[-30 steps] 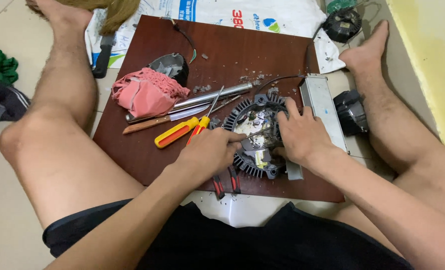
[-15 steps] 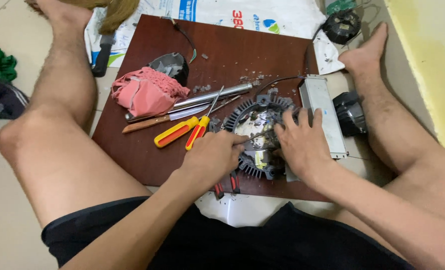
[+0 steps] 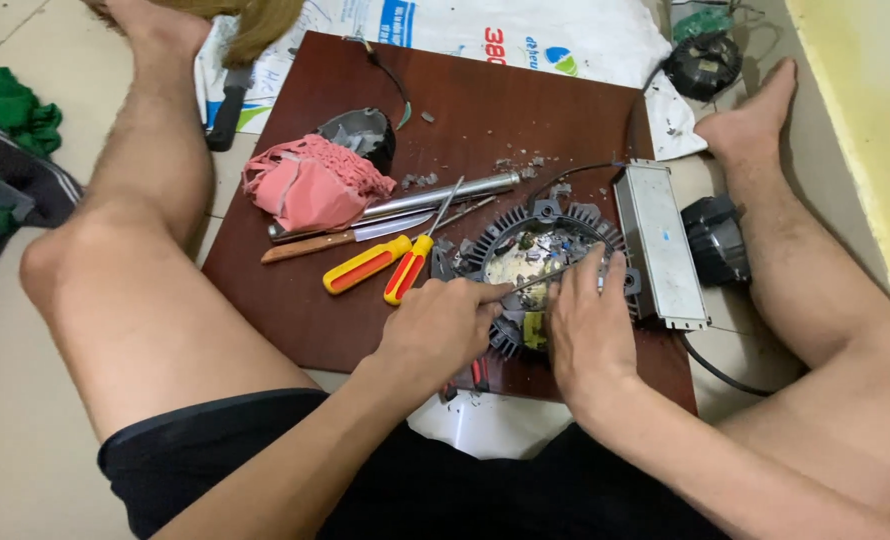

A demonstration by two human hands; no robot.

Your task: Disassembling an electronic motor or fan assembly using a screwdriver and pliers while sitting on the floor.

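Your left hand [image 3: 443,325] is closed around a thin metal tool [image 3: 537,282], and the tip of this tool points into the middle of the round finned housing [image 3: 525,255]. Your right hand [image 3: 587,330] lies on the right part of the same housing with the fingers half spread and pressing down; it does not grip anything, it only holds the housing in place. The housing is dark, with fins around its rim, and inside it you see pale and green broken pieces. It sits on the brown board [image 3: 525,110], close to the near right corner of the board.

Just beside the housing, along the right edge of the board, lies a long grey metal box [image 3: 660,240], and a black cable goes from it. To the left of the housing, near the middle of the board, there are two screwdrivers with yellow and red handles [image 3: 370,263], a knife with wooden handle [image 3: 350,237] and a silver tube [image 3: 445,192]. A pink cloth [image 3: 310,180] rests toward the left edge, partly on these tools, and behind it stands a dark rounded part [image 3: 365,130]. Red handles of pliers [image 3: 478,373] show under your left wrist, at the near edge. Small grey crumbs are scattered on the board behind the housing.
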